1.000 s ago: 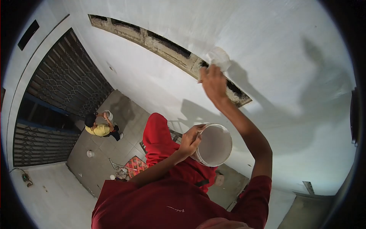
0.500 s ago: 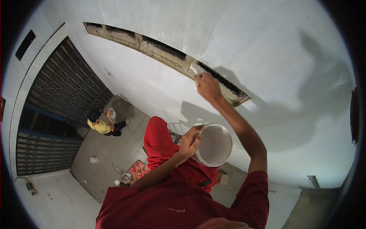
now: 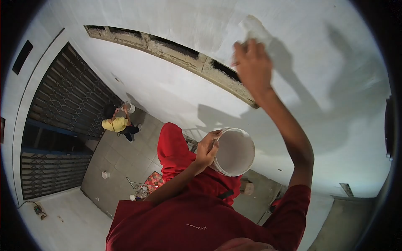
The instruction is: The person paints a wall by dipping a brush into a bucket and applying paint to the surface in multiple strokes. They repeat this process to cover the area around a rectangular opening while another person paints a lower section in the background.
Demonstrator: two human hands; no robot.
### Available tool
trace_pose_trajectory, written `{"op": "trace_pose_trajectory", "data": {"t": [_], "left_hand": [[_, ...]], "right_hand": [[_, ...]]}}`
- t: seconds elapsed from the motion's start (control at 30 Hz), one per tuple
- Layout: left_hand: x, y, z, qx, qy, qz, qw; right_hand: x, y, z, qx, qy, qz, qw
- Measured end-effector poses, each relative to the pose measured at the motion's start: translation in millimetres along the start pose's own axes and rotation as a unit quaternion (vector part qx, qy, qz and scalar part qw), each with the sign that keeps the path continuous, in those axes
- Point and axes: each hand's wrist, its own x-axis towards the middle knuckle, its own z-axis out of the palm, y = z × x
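My left hand [image 3: 207,148] grips the rim of a white bucket [image 3: 252,157], thumb and fingers closed over its left edge. The bucket is tilted with its mouth toward me, and its inside is whitish. Raised against the wall [image 3: 310,54], my right hand [image 3: 254,67] is wrapped round a paintbrush; its handle is mostly hidden by the fingers. The wide pale head of the paintbrush [image 3: 254,28] lies against the wall above a long recessed vent slot [image 3: 171,52] with dark openings and rough, bare edges.
Far below on the tiled floor [image 3: 113,154], a person in a yellow shirt [image 3: 115,124] holds a white bucket [image 3: 130,108] near the folding metal gate [image 3: 71,88]. A small white container [image 3: 105,174] and a red patterned mat [image 3: 155,180] lie on the floor. Part of a ladder [image 3: 191,144] shows beside my knee.
My right hand has moved the paintbrush from the slot's edge up and right onto the wall above. My left hand still holds the bucket. The person below has turned and raised their bucket.
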Motion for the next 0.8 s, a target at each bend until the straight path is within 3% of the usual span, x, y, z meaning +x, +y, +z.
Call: {"op": "trace_pose_trajectory", "data": {"t": [0.1,0.23,0.27,0.5,0.53,0.63,0.67,0.8], "left_hand": [[0,1,2,-0.006,0.000,-0.006,1.000],[-3,-6,0,0.015,-0.004,-0.008,1.000],[-3,-8,0,0.022,0.000,0.022,1.000],[-2,0,0,0.045,-0.003,0.013,0.999],[-2,-2,0,0.041,-0.008,0.007,0.999],[1,-2,0,0.031,-0.005,0.013,0.999],[0,-1,0,0.029,-0.003,0.015,0.999],[-2,-9,2,0.017,-0.006,0.014,1.000]], "right_hand": [[-46,-32,68,-0.162,-0.086,-0.104,0.977],[-99,-79,136,-0.107,-0.172,-0.156,0.967],[-100,-84,137,-0.091,-0.177,-0.162,0.966],[-121,-93,143,0.128,-0.226,-0.141,0.955],[-124,-90,146,0.210,-0.221,-0.069,0.950],[-124,-88,109,0.177,-0.165,-0.095,0.966],[-118,-89,98,0.207,-0.186,-0.050,0.959],[-84,-81,66,0.157,-0.059,-0.052,0.984]]}}
